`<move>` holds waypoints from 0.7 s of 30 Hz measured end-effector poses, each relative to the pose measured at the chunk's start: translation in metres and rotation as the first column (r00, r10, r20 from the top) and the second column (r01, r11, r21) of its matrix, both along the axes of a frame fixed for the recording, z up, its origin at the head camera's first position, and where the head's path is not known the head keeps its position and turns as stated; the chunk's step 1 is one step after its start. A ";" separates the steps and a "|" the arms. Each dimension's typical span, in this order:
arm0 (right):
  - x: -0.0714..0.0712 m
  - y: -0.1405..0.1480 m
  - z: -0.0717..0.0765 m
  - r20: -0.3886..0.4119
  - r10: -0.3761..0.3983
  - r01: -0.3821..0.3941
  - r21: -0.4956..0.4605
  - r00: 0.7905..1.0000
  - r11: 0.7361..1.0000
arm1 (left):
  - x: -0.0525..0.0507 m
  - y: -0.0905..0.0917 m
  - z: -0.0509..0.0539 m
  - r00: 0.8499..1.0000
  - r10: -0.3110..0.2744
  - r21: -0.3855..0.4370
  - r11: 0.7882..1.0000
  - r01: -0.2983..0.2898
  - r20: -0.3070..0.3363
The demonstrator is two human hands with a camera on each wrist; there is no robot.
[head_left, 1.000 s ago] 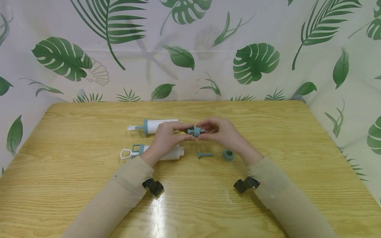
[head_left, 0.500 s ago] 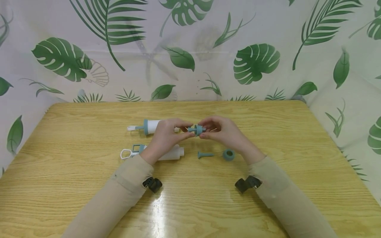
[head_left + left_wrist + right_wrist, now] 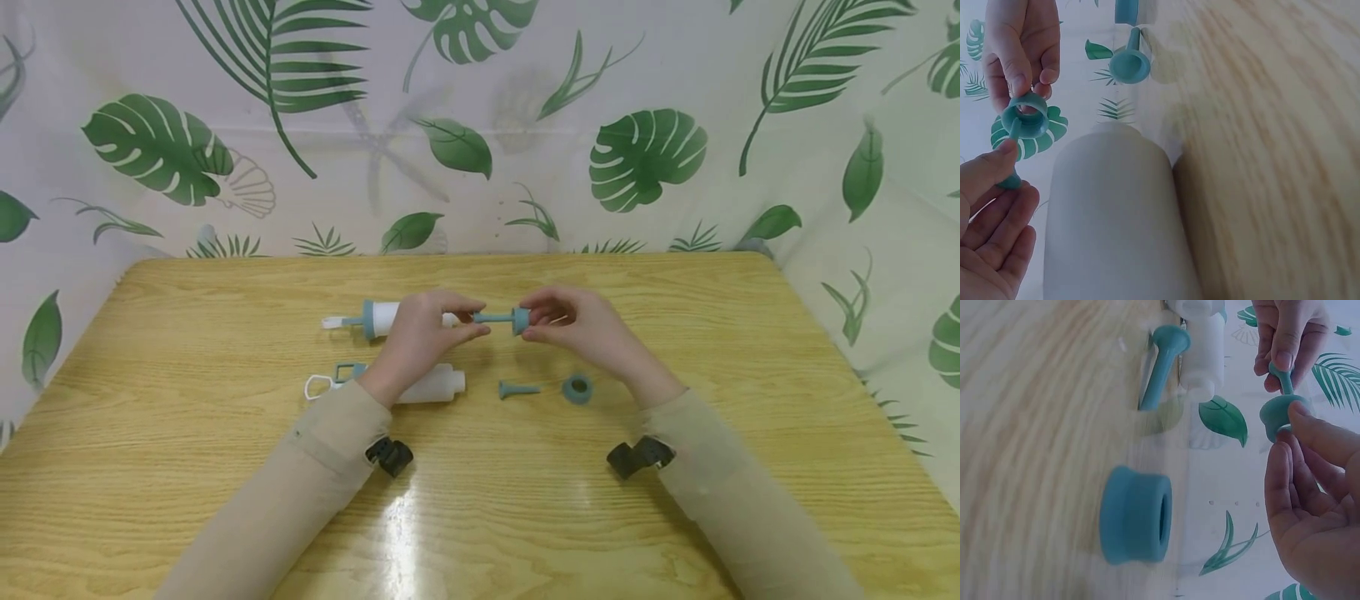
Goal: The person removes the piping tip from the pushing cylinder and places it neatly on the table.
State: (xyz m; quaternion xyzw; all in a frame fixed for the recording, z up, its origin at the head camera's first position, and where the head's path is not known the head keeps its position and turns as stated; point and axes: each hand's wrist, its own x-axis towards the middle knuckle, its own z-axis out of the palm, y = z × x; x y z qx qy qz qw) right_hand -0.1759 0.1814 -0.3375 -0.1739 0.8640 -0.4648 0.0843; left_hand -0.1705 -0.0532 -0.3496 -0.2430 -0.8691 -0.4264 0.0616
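My left hand [image 3: 427, 333] pinches the flared end of a teal funnel-shaped nozzle [image 3: 495, 317] between thumb and fingers. A teal ring-shaped collar [image 3: 521, 322] is held in my right hand [image 3: 585, 323], pinched at its rim. The nozzle's narrow stem points at the collar; in the left wrist view its tip [image 3: 1015, 127] overlaps the collar's opening [image 3: 1025, 117]. Whether they touch cannot be told. Below on the table lie a second teal nozzle [image 3: 517, 390] and a second teal collar [image 3: 577, 388], both apart from the hands.
Two white syringe-like barrels lie left on the wooden table [image 3: 525, 500]: a back barrel [image 3: 386, 318], partly behind the left hand, and a front barrel [image 3: 435, 385] with a white loop handle [image 3: 318, 387]. A leaf-patterned sheet [image 3: 525, 150] hangs behind.
The right hand has moved right and slightly up with the collar, away from the left hand. More of the nozzle's stem shows between them. The left hand has barely moved.
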 end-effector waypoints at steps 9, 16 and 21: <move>-0.007 0.017 0.000 -0.050 -0.041 0.046 0.111 0.998 0.993 | -0.007 0.011 0.003 0.995 0.024 -0.065 0.998 -0.018 0.096; -0.016 0.031 -0.004 -0.098 -0.045 0.066 0.219 0.994 0.973 | -0.012 0.024 0.001 0.989 0.024 -0.141 0.990 -0.004 0.144; -0.020 0.035 -0.006 -0.066 -0.042 0.059 0.278 0.997 0.959 | -0.015 0.034 -0.001 0.993 0.009 -0.208 0.978 0.016 0.119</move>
